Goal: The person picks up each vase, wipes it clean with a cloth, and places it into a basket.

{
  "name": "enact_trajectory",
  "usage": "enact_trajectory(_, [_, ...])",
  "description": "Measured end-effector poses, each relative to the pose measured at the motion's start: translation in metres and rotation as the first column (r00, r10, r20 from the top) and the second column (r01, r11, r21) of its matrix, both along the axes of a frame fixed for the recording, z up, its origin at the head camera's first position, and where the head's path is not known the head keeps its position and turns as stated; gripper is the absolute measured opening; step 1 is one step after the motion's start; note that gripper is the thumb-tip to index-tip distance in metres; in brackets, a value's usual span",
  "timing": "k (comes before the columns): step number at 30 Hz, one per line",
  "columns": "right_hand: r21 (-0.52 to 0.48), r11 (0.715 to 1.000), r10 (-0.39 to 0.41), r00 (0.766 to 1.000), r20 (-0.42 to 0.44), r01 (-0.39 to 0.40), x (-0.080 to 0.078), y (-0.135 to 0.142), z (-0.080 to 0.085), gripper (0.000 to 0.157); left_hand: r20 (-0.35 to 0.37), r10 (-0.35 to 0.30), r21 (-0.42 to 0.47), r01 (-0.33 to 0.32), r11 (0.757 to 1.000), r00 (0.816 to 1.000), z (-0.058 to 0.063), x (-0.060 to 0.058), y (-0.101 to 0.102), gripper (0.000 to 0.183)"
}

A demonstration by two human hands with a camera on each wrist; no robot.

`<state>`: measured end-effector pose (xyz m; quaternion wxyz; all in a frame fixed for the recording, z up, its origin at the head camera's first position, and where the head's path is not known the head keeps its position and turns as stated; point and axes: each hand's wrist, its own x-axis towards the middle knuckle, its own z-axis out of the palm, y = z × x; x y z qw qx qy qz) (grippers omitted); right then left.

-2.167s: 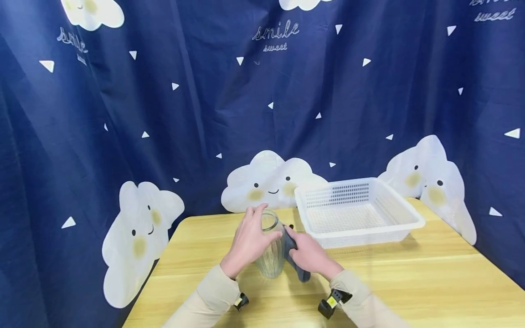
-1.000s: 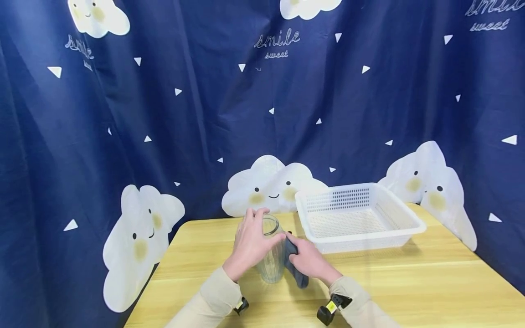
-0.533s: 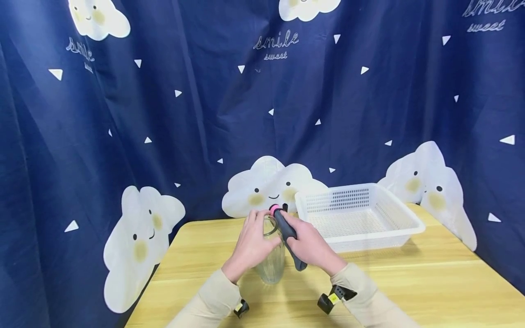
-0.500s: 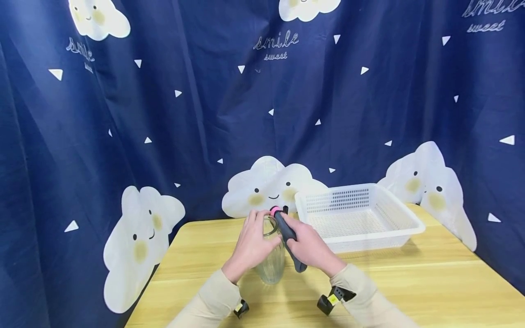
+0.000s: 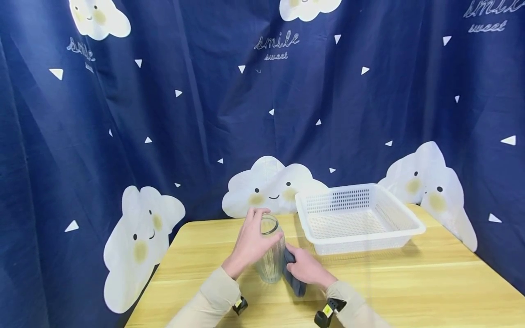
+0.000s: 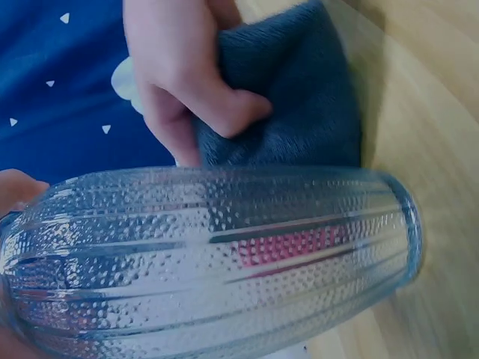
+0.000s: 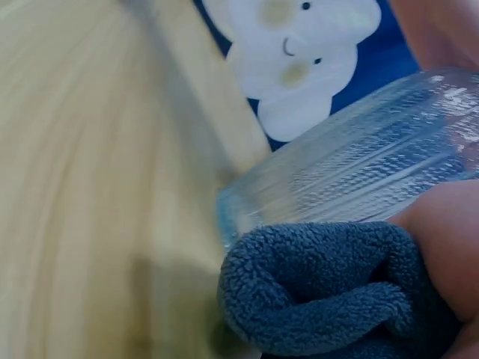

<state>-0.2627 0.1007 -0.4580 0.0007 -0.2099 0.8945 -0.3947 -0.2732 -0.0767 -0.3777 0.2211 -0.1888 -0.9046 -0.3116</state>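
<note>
A clear ribbed glass vase (image 5: 271, 266) stands on the table, its open mouth uppermost. My left hand (image 5: 251, 241) holds it near the rim, thumb on the near side and fingers round the far left. Pinched in my right hand (image 5: 305, 266) is a folded dark grey cloth (image 5: 294, 279), at the vase's right side. In the left wrist view the cloth (image 6: 292, 90) lies along the glass, and a pink patch (image 6: 292, 250) shows through the vase; what it belongs to is unclear. The right wrist view shows the fuzzy fold of the cloth (image 7: 322, 284) beside the vase's lower end (image 7: 299, 187).
A white perforated plastic basket (image 5: 361, 237) sits at the back right of the wooden table (image 5: 410, 282), beyond my right hand. Behind the table hangs a dark blue curtain (image 5: 205, 114) with white clouds. A black strapped device (image 5: 328, 312) is on my right wrist.
The right hand rose with the cloth to the vase's rim half a second ago, showing a pink end, and is now lower along the vase's right side. The left hand stays nearly in place.
</note>
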Motion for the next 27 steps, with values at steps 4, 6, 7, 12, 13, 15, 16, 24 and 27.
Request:
enact_trajectory(4, [-0.054,0.998,-0.02,0.999,-0.036,0.018,-0.002,0.003,0.014,0.065,0.045,0.007,0.003,-0.007,1.0,0.999,0.002,0.002,-0.001,0.068])
enact_trajectory(6, [-0.064,0.997,-0.051,0.996,-0.078,0.046,-0.002,0.004,0.025,0.066,0.054,0.017,-0.011,-0.017,1.0,0.998,0.004,0.004,-0.001,0.07])
enact_trajectory(7, [-0.078,0.995,-0.063,0.994,-0.091,0.056,-0.001,0.004,0.032,0.067,0.055,0.024,-0.017,-0.023,1.0,0.998,0.005,0.005,-0.001,0.07])
enact_trajectory(12, [-0.142,0.987,-0.098,0.985,-0.144,0.077,0.004,0.005,0.07,0.069,0.054,0.035,-0.031,-0.033,0.999,0.998,0.011,0.009,-0.001,0.068])
enact_trajectory(13, [-0.145,0.986,-0.099,0.982,-0.161,0.076,0.005,0.005,0.076,0.069,0.056,0.02,-0.024,-0.018,1.0,0.998,0.012,0.009,-0.001,0.066])
enact_trajectory(15, [-0.137,0.988,-0.103,0.974,-0.204,0.076,0.005,0.005,0.086,0.069,0.068,-0.02,-0.004,0.02,1.0,0.997,0.014,0.009,-0.001,0.065])
enact_trajectory(16, [-0.126,0.989,-0.098,0.969,-0.225,0.071,0.005,0.004,0.089,0.069,0.074,-0.036,0.005,0.035,0.999,0.997,0.014,0.009,-0.001,0.064])
enact_trajectory(24, [-0.049,0.998,-0.057,0.988,-0.142,0.05,-0.003,0.0,0.062,0.069,0.086,-0.021,-0.024,0.023,0.999,0.996,0.009,0.006,-0.002,0.07])
enact_trajectory(27, [0.002,0.999,-0.037,0.995,-0.089,0.037,-0.005,-0.001,0.037,0.066,0.07,-0.021,-0.017,0.022,1.0,0.997,0.007,0.006,-0.002,0.07])
